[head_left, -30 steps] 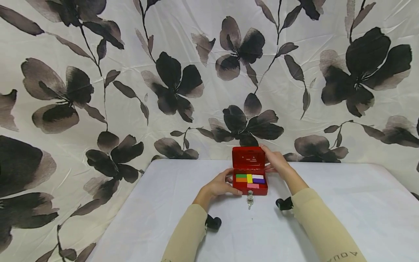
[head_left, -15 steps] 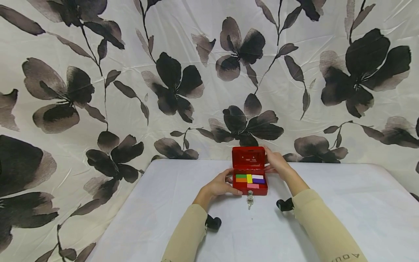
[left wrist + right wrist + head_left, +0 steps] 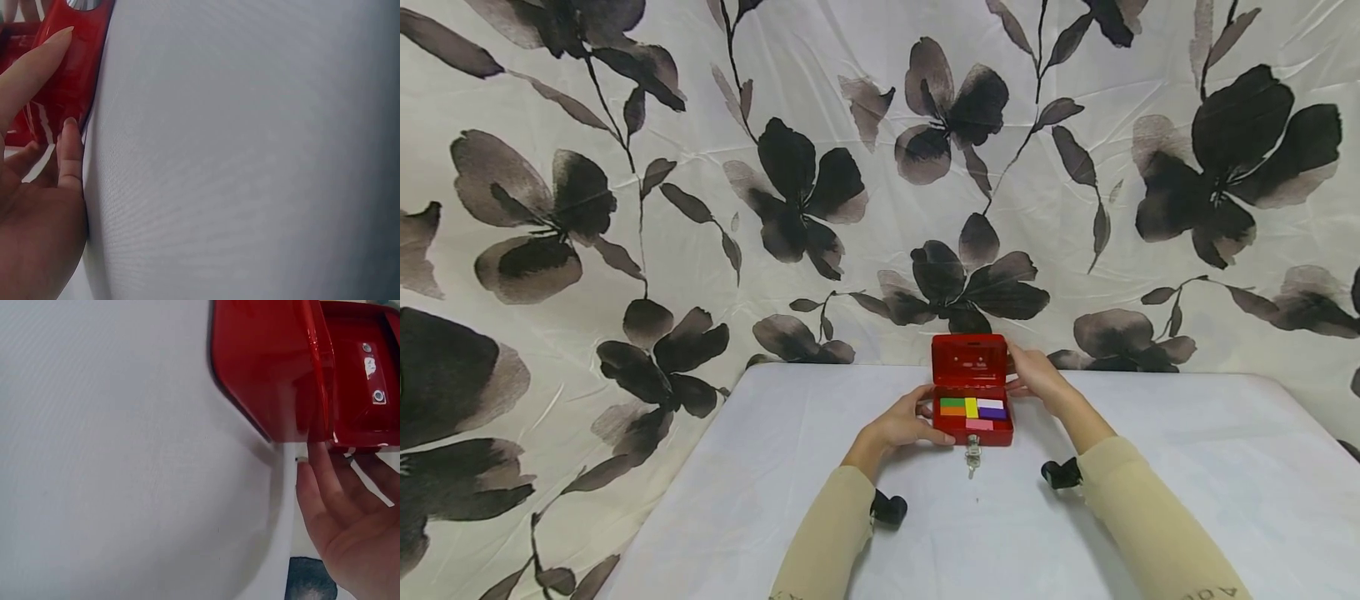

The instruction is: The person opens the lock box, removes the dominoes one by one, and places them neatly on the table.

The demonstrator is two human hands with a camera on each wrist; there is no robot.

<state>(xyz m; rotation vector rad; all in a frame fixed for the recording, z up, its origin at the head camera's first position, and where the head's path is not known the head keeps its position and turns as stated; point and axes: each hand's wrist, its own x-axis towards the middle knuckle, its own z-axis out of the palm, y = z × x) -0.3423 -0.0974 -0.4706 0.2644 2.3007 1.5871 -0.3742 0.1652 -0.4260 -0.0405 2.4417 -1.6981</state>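
Note:
A small red cash box [image 3: 951, 437] stands on the table with its lid [image 3: 970, 343] raised upright. Colored blocks [image 3: 972, 408] lie inside in green, orange, yellow, white, purple and pink. From the front lock hangs a key [image 3: 973, 462] with another piece of metal. My left hand [image 3: 901, 423] holds the box's left front corner, its thumb [image 3: 37, 65] along the front and its fingers at the side. Behind the right rear corner, my right hand [image 3: 1039, 377] has its fingers [image 3: 325, 469] extended by the lid and hinge. Some fingertips are hidden there.
A white-covered table [image 3: 775, 467] carries the box close to its back edge. Behind it hangs a white cloth [image 3: 865, 208] printed with dark flowers. Black wrist devices [image 3: 889, 510] sit below both hands.
My right fingers have slid down from the lid's top right corner, and the right forearm has shifted slightly to the right. The left hand, box and lid hold their places.

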